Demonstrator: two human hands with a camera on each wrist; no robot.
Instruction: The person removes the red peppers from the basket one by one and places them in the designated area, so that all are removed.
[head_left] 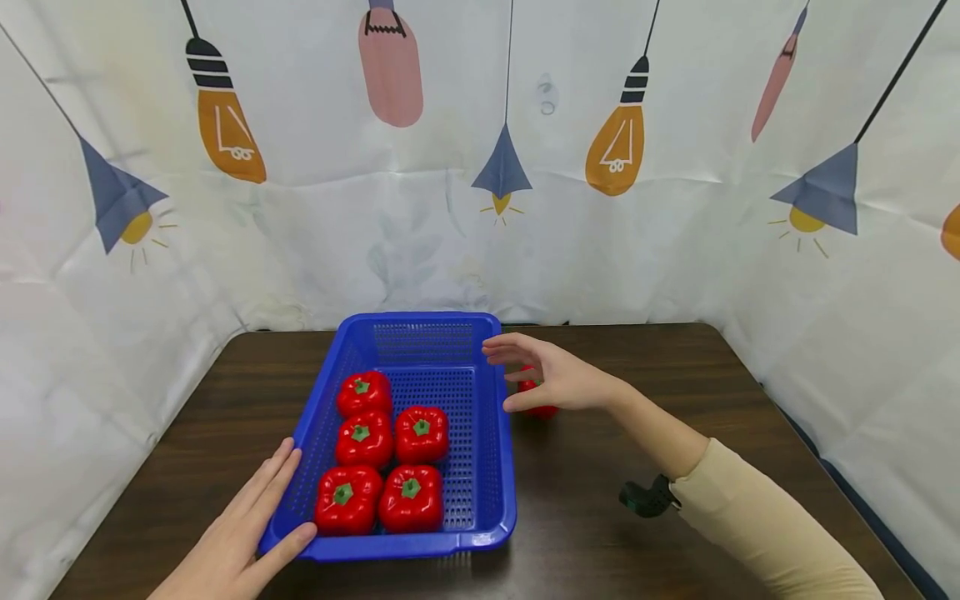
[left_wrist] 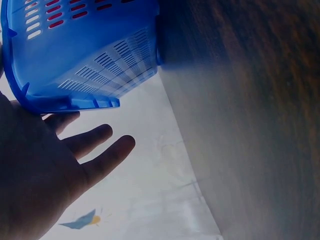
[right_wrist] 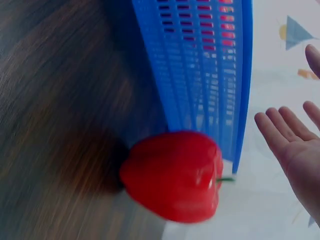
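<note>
A blue plastic basket [head_left: 397,547] with slotted walls stands on the table, holding several red bell peppers [head_left: 364,439] with green stems. My left hand [head_left: 243,529] rests at its near left corner, fingers straight along the rim and thumb at the near edge. In the left wrist view, the fingers of that hand [left_wrist: 75,160] spread beside the basket rim. Another red bell pepper [right_wrist: 172,177] sits on the table just outside the basket's right wall. Over that pepper hovers my right hand [head_left: 566,379], holding nothing, its fingertips near the right rim and thumb apart from the fingers.
The dark wood-grain table [head_left: 600,467] reaches back to a white curtain [head_left: 450,242] printed with lamps and bulbs. A dark band with a small device [head_left: 647,497] sits on my right wrist. Inside the basket, the peppers fill the left and near part.
</note>
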